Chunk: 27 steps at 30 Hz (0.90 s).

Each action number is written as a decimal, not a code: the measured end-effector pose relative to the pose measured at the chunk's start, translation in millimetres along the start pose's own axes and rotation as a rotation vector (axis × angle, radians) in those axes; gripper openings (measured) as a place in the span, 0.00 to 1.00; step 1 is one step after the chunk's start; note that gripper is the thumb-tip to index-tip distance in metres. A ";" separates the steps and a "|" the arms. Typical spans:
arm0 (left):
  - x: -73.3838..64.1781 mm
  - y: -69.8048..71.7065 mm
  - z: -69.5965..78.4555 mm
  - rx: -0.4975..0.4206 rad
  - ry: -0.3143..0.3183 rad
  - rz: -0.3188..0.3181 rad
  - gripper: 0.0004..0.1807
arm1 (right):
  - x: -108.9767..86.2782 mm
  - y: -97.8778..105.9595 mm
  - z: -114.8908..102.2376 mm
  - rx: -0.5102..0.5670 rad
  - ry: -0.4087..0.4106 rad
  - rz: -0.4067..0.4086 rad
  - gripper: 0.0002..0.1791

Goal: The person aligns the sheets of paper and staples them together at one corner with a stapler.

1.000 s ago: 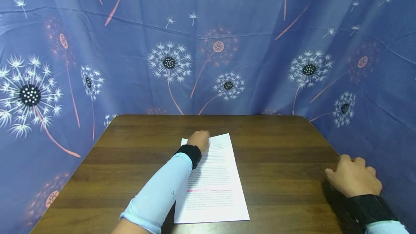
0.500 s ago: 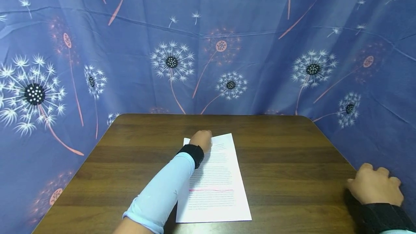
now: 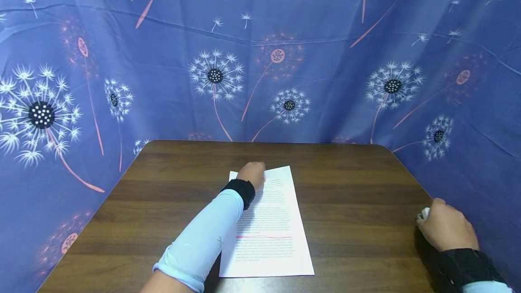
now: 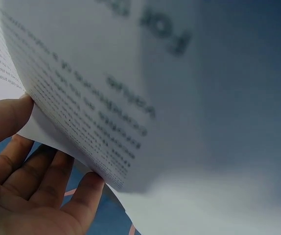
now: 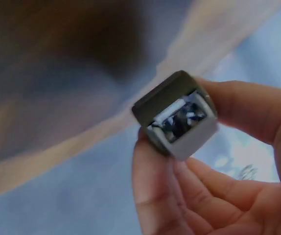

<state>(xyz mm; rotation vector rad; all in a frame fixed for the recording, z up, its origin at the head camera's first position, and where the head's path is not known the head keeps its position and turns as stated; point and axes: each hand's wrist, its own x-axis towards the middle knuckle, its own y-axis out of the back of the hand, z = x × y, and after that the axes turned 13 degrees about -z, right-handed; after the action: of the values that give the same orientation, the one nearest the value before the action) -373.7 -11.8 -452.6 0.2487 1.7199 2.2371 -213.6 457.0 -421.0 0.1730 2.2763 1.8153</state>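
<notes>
Printed paper [image 3: 274,216] lies on the wooden table, with a red line across its lower half. At its far edge my left hand [image 3: 251,174] grips it. In the left wrist view the thumb [image 4: 8,117] sits on one side of the paper and the fingers are behind, with the sheet [image 4: 77,122] curving up between. My right hand [image 3: 447,227], at the table's right edge, pinches a small grey-and-white stapler [image 5: 194,139] between thumb and fingers. Shiny metal shows in the stapler's near end; only a white bit shows in the head view.
The brown wooden table [image 3: 350,193] has rounded far corners. A blue curtain [image 3: 325,58] with dandelion prints hangs behind it and along both sides.
My right hand has gone farther right past the table edge, then come back somewhat with the small stapler in its fingers. The left hand keeps its grip on the paper.
</notes>
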 end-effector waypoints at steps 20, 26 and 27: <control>-0.1 0.0 2.3 0.007 -0.008 0.002 0.09 | 28.8 -45.1 -206.4 0.139 0.489 0.191 0.21; -2.3 0.5 3.6 0.028 -0.006 -0.003 0.10 | 37.0 -53.7 -225.7 0.122 0.490 0.170 0.21; -2.8 0.6 4.0 0.030 -0.006 -0.002 0.10 | 38.8 -55.1 -228.5 0.116 0.490 0.169 0.21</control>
<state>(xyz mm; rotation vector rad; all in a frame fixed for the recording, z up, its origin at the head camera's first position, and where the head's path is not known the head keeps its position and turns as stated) -369.9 -9.2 -450.8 0.2602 1.7514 2.2079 -304.9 237.3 -430.6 -0.0746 2.7750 1.9819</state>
